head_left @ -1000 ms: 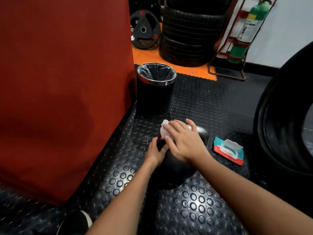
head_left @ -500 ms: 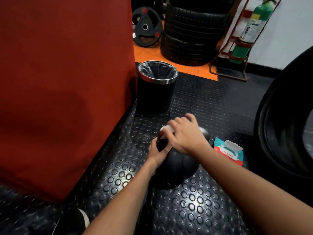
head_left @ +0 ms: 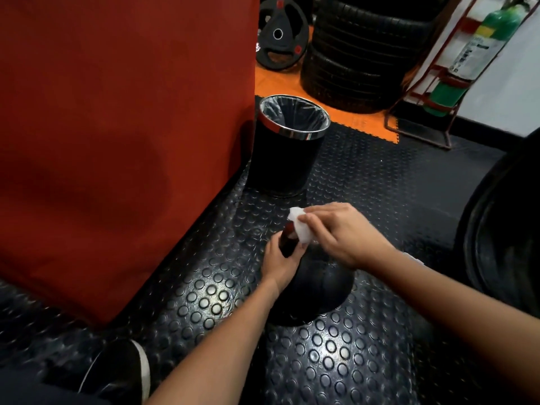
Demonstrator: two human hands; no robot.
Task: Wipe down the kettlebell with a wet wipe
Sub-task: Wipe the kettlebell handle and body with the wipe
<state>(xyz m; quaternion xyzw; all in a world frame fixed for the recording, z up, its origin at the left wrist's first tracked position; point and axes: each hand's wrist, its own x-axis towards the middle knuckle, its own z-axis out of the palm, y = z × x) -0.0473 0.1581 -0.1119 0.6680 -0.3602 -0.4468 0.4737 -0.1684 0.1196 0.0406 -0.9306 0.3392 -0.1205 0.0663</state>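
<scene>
Studded black rubber flooring filled most of the frame, gym corner by the look of it. Red padded block took the whole upper left; stacked tyres and a weight plate sat at top centre, green extinguisher in its stand at upper right. Lined black bin stood just above centre, close by, probably so the used wipe could go straight in. Kettlebell sat on the floor just below centre. Left hand had fingers curled round the near side of the handle, likely steadying it against the rubbing. Right hand reached over the top, fingers bent and pinching the wet wipe against the handle. Judged mid-wipe on the handle; bell body likely remained to be done.
</scene>
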